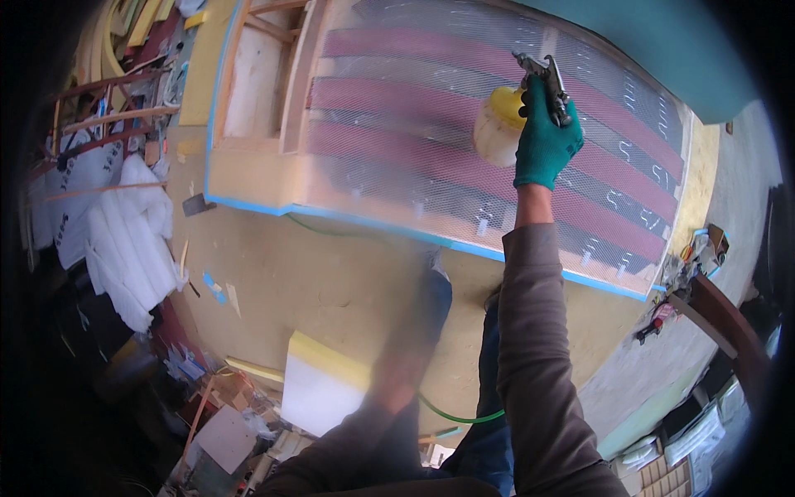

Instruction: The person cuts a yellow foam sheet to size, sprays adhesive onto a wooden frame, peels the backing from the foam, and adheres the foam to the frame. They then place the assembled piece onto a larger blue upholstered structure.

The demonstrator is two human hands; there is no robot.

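My right hand (546, 145), in a green glove, is closed around the handle of a metal spray gun (551, 79). A whitish cup (494, 137) with a yellow lid hangs from the gun. Both are held over a wooden furniture frame (257, 178), across which run maroon webbing straps (389, 99) and a fine mesh. Pale squiggly marks dot the dark strips between the straps. Low in front of my legs is my left hand (396, 385), blurred by haze or a smear, its fingers not readable.
Blue tape (348, 217) edges the frame. A green hose (460, 418) passes by my legs. On the floor lies a white and yellow foam sheet (319, 385). White padding (132, 248) and wood scraps are piled left; tools and a dark curved wooden piece (725, 311) stand right.
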